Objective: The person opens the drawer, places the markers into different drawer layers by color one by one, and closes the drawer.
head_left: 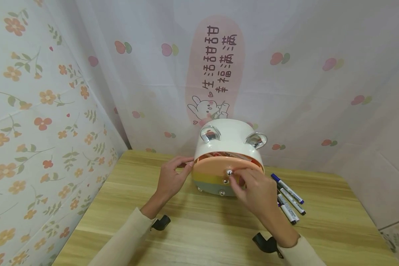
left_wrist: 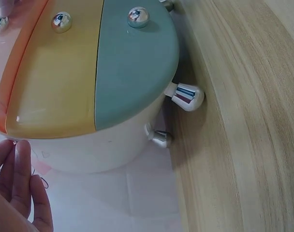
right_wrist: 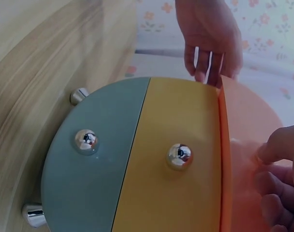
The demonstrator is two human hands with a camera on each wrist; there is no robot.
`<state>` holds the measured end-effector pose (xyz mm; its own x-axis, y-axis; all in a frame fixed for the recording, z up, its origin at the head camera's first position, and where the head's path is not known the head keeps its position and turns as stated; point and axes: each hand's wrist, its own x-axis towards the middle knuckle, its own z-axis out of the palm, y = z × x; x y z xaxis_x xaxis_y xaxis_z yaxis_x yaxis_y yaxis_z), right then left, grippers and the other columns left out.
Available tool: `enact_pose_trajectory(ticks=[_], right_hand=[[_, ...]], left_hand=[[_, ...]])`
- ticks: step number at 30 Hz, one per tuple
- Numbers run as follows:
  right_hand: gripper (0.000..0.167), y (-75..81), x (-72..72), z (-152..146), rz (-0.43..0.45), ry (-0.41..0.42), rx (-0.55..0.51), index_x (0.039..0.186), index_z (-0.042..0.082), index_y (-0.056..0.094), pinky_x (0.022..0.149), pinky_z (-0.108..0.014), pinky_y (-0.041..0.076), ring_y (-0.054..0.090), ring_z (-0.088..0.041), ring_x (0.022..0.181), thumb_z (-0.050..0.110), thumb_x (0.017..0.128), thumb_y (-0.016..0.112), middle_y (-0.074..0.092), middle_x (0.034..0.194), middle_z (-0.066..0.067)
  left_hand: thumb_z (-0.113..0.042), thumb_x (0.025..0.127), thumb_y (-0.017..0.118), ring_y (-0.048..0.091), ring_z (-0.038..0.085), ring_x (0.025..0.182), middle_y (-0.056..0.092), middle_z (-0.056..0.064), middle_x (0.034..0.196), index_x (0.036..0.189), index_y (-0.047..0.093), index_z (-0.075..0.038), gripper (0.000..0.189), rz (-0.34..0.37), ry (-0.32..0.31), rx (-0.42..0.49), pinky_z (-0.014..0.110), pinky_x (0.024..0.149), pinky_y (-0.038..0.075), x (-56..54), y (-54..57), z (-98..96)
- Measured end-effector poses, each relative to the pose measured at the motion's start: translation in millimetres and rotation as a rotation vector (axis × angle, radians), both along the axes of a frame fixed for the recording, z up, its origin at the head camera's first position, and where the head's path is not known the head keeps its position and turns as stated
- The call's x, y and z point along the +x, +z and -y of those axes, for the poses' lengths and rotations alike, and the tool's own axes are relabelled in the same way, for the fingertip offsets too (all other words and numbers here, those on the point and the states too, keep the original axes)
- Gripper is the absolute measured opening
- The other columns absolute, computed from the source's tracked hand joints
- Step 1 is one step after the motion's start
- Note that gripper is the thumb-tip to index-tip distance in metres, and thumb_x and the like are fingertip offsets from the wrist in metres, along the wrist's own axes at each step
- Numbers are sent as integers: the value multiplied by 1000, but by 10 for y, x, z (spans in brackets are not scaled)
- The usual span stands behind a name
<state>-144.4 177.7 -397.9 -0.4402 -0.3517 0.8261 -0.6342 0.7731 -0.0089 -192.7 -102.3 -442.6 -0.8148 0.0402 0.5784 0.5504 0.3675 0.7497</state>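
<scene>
A white rounded desktop drawer box (head_left: 226, 136) with two silver ears stands on the table. It has an orange top drawer (head_left: 212, 165), a yellow middle drawer (right_wrist: 173, 121) and a grey-green bottom drawer (left_wrist: 132, 72), each with a silver ball knob. The top drawer sits partly pulled out, and reddish contents (head_left: 227, 154) show through the gap; what they are I cannot tell. My right hand (head_left: 257, 190) pinches the top drawer's knob (head_left: 229, 172) between thumb and finger. With nearly straight fingers, my left hand (head_left: 174, 175) touches the box's left side near that drawer's edge.
Several markers (head_left: 290, 197) with blue or black caps lie to the right of the box on the wooden table (head_left: 193, 236). Close behind the box hangs a printed white curtain (head_left: 153, 92). A floral cloth (head_left: 36, 129) covers the left side.
</scene>
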Motion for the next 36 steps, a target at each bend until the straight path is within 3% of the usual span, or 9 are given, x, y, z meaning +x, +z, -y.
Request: enact_pose_trajectory(ticks=[11,20,29,36], right_hand=[[22,-19,-122,4,41,-18,-21,88,7,78,43,-29,40,58,-12,57,28,96,73,67,72,2],[13,-85,-162,6,79,-17,-70,90,9,80,46,-31,44,62,-10,57,22,92,78,70,72,4],[5,-303,-115,6,189,-5,-171,90,9,82,51,-26,45,62,-8,57,12,87,84,69,69,5],[8,-554,-76,31,334,-21,-325,87,10,83,56,-21,50,62,-4,59,6,84,90,69,69,8]], left_hand=[[-11,100,82,78,23,93,81,3,111,118,86,-8,19,-1,-11,7,49,84,63,-10,-8,8],[-8,97,85,78,21,90,81,4,110,116,85,-7,20,-12,-3,-2,41,85,62,-25,-21,10],[-5,95,86,79,21,88,81,4,107,115,85,-7,20,-18,6,19,38,81,61,-18,-45,1],[-5,95,87,79,24,89,82,6,108,116,85,-6,21,14,21,79,51,88,62,9,-63,-33]])
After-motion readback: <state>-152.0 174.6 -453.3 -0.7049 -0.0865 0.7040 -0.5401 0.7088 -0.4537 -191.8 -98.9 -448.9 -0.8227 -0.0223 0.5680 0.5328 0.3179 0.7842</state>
